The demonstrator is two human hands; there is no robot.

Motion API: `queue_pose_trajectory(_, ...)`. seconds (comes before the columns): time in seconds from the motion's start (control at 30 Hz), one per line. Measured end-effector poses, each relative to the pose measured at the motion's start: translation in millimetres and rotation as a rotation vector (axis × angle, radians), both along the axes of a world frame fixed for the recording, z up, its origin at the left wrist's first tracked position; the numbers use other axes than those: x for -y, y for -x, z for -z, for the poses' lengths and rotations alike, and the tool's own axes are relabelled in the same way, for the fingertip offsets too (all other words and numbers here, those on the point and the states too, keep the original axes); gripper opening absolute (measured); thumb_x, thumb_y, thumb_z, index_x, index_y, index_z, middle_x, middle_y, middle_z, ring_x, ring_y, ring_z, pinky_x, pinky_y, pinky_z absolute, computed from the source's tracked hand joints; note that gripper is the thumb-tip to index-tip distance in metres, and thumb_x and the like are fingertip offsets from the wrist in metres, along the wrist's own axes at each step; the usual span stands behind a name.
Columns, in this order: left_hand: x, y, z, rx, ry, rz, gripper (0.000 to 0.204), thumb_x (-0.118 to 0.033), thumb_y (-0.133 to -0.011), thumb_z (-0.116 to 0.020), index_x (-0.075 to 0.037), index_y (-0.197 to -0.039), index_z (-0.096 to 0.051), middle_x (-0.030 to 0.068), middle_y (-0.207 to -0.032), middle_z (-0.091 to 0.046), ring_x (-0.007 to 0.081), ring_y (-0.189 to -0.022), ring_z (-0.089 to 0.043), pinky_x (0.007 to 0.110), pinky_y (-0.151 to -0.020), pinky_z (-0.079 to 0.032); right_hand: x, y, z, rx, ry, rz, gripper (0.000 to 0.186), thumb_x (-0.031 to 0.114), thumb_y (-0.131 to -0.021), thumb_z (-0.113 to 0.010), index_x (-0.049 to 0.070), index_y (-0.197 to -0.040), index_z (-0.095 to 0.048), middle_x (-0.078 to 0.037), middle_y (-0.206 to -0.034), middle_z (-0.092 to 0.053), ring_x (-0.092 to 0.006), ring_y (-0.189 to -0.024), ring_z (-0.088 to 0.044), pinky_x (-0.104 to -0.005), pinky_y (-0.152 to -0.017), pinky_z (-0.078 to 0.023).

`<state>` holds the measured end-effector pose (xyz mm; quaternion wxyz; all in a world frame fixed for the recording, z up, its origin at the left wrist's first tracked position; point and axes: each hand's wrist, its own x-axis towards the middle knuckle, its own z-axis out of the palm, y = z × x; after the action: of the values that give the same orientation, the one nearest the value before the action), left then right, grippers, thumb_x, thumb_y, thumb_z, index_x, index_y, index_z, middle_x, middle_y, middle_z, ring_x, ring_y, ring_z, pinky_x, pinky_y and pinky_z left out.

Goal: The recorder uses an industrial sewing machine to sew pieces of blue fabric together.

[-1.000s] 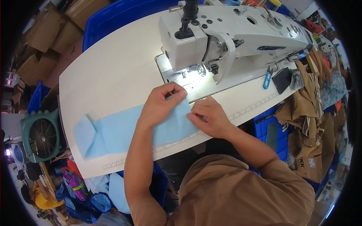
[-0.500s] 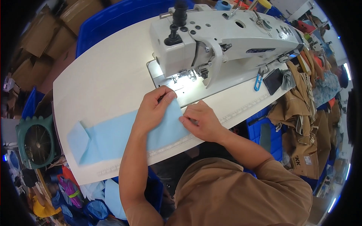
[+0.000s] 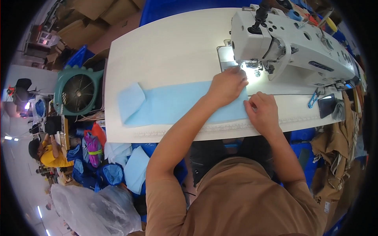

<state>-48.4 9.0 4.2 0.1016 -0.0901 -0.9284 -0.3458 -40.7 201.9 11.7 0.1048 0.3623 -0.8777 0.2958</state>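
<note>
White surface [image 3: 165,51] carries blue cloth [image 3: 177,104] pinned flat under both hands' spread fingers, so the left hand [image 3: 226,84], seemingly beside the needle, risks a prick.

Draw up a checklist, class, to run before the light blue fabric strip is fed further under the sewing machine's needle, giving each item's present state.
1. Left hand flat on the fabric strip near the needle: ok.
2. Right hand pressing the strip's near edge: ok.
3. Work light on at the needle area: ok.
4. Fingertips away from the needle: cannot tell, glare hides it.
5. Strip lying flat on the table: not ok, its far left end is folded over.
</note>
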Motion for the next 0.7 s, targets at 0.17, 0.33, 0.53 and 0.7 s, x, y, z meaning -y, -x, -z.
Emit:
queue_pose_trajectory(0.17,2.7,-40.0,-18.1,-0.231,0.105,-0.028,0.019,-0.012,-0.092,-0.072,-0.005,-0.110,-0.071,0.0129,-0.120,-0.067,0.0368,-0.115,-0.061,0.046,-0.101,-0.048,-4.3,-4.2,7.9,0.066,0.075,0.060,0.013,0.010,-0.085,-0.076,0.009,-0.086,-0.064,-0.007,-0.086,-0.059,-0.0299,-0.080,-0.059,-0.0435,-0.072,-0.046)
queue_pose_trajectory(0.33,56.3,-131.5,-15.4,-0.273,0.174,-0.321,0.014,-0.005,-0.091,-0.068,-0.003,-0.105,-0.071,0.0153,-0.122,-0.067,0.0359,-0.117,-0.062,0.045,-0.101,-0.048,-8.7,-1.2,5.6,0.053,0.152,-0.075,0.016,0.003,-0.084,-0.074,0.006,-0.099,-0.069,-0.008,-0.105,-0.063,-0.0287,-0.093,-0.062,-0.0406,-0.081,-0.051)
queue_pose_trajectory(0.53,134.4,-214.6,-4.3,-0.116,0.235,-0.779,0.022,-0.004,-0.095,-0.063,-0.001,-0.115,-0.072,0.0172,-0.129,-0.067,0.0376,-0.120,-0.061,0.045,-0.105,-0.047,-5.4,0.4,5.1,0.028,0.163,-0.092,0.015,-0.002,-0.083,-0.071,0.005,-0.096,-0.070,-0.007,-0.112,-0.066,-0.0280,-0.095,-0.063,-0.0393,-0.082,-0.052)
queue_pose_trajectory(0.7,159.5,-230.8,6.5,-0.097,0.176,-0.889,0.025,-0.004,-0.095,-0.063,-0.001,-0.118,-0.072,0.0166,-0.130,-0.067,0.0368,-0.119,-0.062,0.043,-0.103,-0.048,0.5,-2.6,3.4,0.051,0.145,-0.087,0.016,-0.004,-0.083,-0.071,0.005,-0.097,-0.071,-0.007,-0.111,-0.067,-0.0282,-0.098,-0.063,-0.0383,-0.084,-0.052)
